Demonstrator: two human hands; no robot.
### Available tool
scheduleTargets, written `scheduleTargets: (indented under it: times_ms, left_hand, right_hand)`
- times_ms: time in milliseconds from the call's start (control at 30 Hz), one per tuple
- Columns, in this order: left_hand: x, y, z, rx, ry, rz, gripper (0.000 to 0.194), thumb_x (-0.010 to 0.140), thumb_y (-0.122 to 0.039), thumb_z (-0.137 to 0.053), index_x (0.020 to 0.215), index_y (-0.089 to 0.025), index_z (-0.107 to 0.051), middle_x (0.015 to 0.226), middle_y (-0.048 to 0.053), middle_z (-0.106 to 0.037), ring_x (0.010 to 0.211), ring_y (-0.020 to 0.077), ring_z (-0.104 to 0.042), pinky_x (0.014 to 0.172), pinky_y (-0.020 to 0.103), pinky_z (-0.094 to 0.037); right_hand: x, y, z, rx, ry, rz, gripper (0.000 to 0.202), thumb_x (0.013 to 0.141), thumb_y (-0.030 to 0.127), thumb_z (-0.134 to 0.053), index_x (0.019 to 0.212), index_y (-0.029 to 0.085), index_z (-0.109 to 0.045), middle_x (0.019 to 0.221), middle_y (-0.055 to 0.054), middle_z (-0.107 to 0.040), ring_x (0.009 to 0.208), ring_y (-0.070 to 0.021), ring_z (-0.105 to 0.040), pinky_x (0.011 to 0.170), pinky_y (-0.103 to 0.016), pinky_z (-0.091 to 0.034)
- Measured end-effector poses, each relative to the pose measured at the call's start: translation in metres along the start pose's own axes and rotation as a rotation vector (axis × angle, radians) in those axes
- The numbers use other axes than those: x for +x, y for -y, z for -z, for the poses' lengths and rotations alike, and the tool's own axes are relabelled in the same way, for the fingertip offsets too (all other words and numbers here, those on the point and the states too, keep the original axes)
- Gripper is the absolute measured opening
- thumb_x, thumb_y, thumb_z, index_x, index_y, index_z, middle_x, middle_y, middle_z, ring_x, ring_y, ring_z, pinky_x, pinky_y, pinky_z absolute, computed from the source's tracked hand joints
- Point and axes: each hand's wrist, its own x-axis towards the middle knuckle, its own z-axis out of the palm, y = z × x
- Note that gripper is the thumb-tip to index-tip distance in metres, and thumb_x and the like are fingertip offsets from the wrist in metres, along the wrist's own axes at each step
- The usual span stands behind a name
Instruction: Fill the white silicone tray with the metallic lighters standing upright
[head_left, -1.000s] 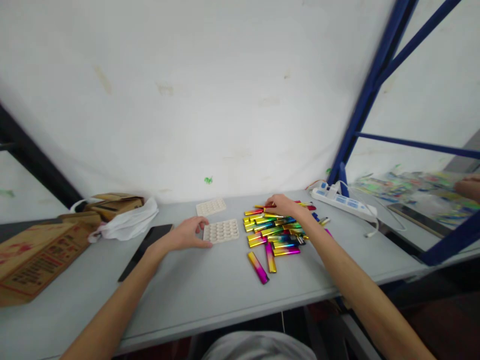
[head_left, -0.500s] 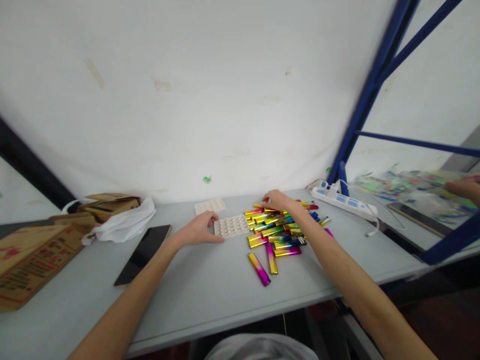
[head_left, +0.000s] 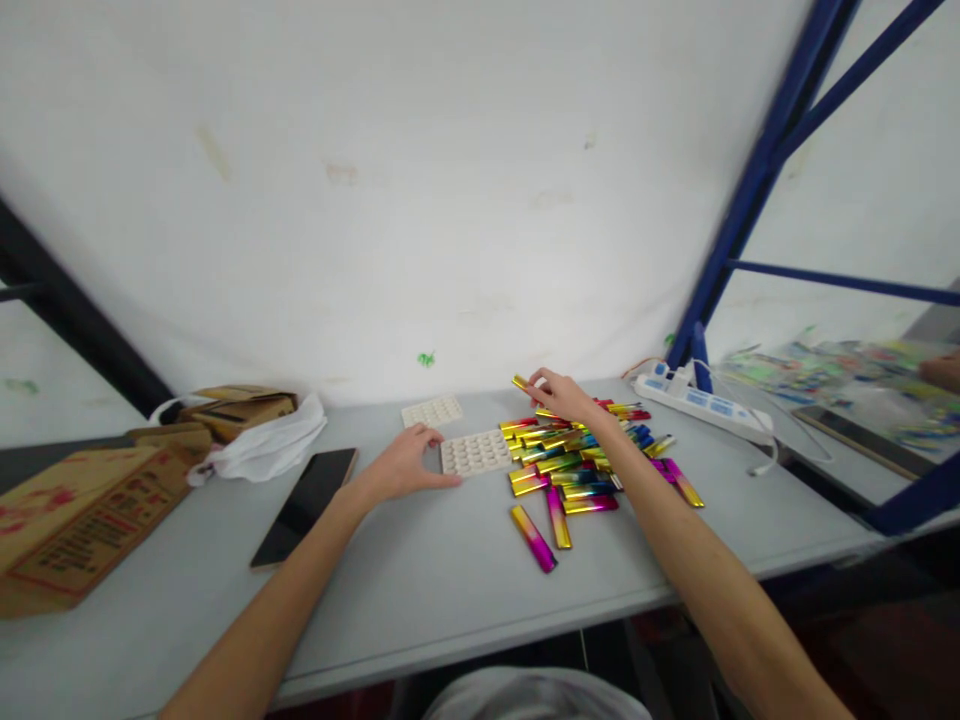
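Note:
A white tray with rows of round-edged slots (head_left: 476,453) lies flat on the grey table. My left hand (head_left: 405,462) spans its left end, with the fingertips at the far corner and the thumb at the near corner. My right hand (head_left: 562,393) is raised just above the far side of a heap of shiny lighters (head_left: 562,462) in yellow, pink, green and blue. Its fingers pinch one yellow lighter (head_left: 520,382), which points left. Two yellow-and-pink lighters (head_left: 534,538) lie apart at the near side of the heap.
Behind the tray lies a second white tray (head_left: 432,411). To the left are a dark phone (head_left: 306,507), a white plastic bag (head_left: 262,445) and cardboard boxes (head_left: 90,510). A power strip (head_left: 705,405) with cables stands right, by a blue frame (head_left: 750,190). Another person's hand (head_left: 941,372) shows far right.
My right hand has risen from the heap with a yellow lighter between its fingers. My left hand stays at the tray. The whole view has shifted slightly.

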Motion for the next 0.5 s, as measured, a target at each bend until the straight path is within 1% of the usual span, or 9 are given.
scheduleTargets:
  times_ms: [67, 133, 200, 267, 333, 400, 500]
  left_hand:
    - [0.000, 0.003, -0.001, -0.012, -0.003, -0.001, 0.067, 0.060, -0.065, -0.076, 0.106, -0.018, -0.064, 0.109, 0.011, -0.063, 0.100, 0.0277, -0.059, 0.088, 0.036, -0.046]
    - [0.000, 0.005, -0.003, -0.021, -0.012, -0.016, 0.066, 0.060, -0.065, -0.076, 0.105, -0.018, -0.064, 0.108, 0.010, -0.063, 0.098, 0.0268, -0.059, 0.087, 0.035, -0.046]
    - [0.000, 0.007, -0.006, -0.022, -0.029, -0.040, 0.065, 0.061, -0.065, -0.075, 0.104, -0.018, -0.063, 0.106, 0.009, -0.063, 0.098, 0.0262, -0.059, 0.087, 0.035, -0.046]
    - [0.000, 0.007, -0.008, -0.019, -0.049, -0.062, 0.064, 0.062, -0.065, -0.075, 0.102, -0.017, -0.063, 0.105, 0.010, -0.063, 0.097, 0.0262, -0.059, 0.087, 0.035, -0.046]
    - [0.000, 0.006, -0.010, -0.014, -0.065, -0.080, 0.063, 0.062, -0.066, -0.074, 0.100, -0.017, -0.063, 0.104, 0.010, -0.063, 0.097, 0.0265, -0.059, 0.087, 0.036, -0.046]
    - [0.001, 0.005, -0.011, -0.010, -0.073, -0.092, 0.062, 0.061, -0.066, -0.075, 0.097, -0.017, -0.062, 0.102, 0.010, -0.063, 0.096, 0.0267, -0.059, 0.087, 0.036, -0.046]
    - [0.001, 0.006, -0.012, -0.012, -0.075, -0.101, 0.062, 0.060, -0.066, -0.075, 0.096, -0.017, -0.062, 0.101, 0.009, -0.063, 0.094, 0.0266, -0.060, 0.086, 0.036, -0.047]
  right_hand:
    - [-0.004, 0.014, -0.005, 0.164, -0.051, 0.044, 0.036, 0.095, 0.049, -0.051, 0.107, 0.018, -0.063, 0.073, -0.001, -0.068, 0.062, -0.0134, -0.058, 0.060, -0.023, -0.043]
    - [-0.004, 0.033, -0.011, 0.330, -0.073, 0.089, 0.040, 0.090, 0.054, -0.055, 0.103, 0.017, -0.065, 0.072, 0.000, -0.065, 0.060, -0.0125, -0.053, 0.057, -0.023, -0.040]
    - [-0.003, 0.052, -0.017, 0.476, -0.084, 0.116, 0.041, 0.085, 0.057, -0.061, 0.094, 0.017, -0.066, 0.073, 0.000, -0.063, 0.061, -0.0120, -0.049, 0.057, -0.024, -0.039]
    - [-0.002, 0.067, -0.026, 0.554, -0.115, 0.120, 0.042, 0.085, 0.058, -0.061, 0.081, 0.017, -0.062, 0.069, 0.001, -0.058, 0.062, -0.0117, -0.047, 0.059, -0.024, -0.038]
    - [-0.002, 0.078, -0.037, 0.582, -0.146, 0.109, 0.045, 0.088, 0.060, -0.055, 0.072, 0.018, -0.056, 0.066, 0.003, -0.052, 0.064, -0.0118, -0.046, 0.060, -0.023, -0.038]
    - [-0.005, 0.083, -0.048, 0.636, -0.117, 0.095, 0.045, 0.090, 0.061, -0.051, 0.074, 0.019, -0.054, 0.069, 0.002, -0.053, 0.068, -0.0125, -0.050, 0.064, -0.023, -0.041]
    - [-0.014, 0.087, -0.060, 0.763, 0.001, 0.075, 0.041, 0.092, 0.059, -0.050, 0.089, 0.020, -0.057, 0.081, 0.000, -0.061, 0.077, -0.0144, -0.058, 0.071, -0.025, -0.047]
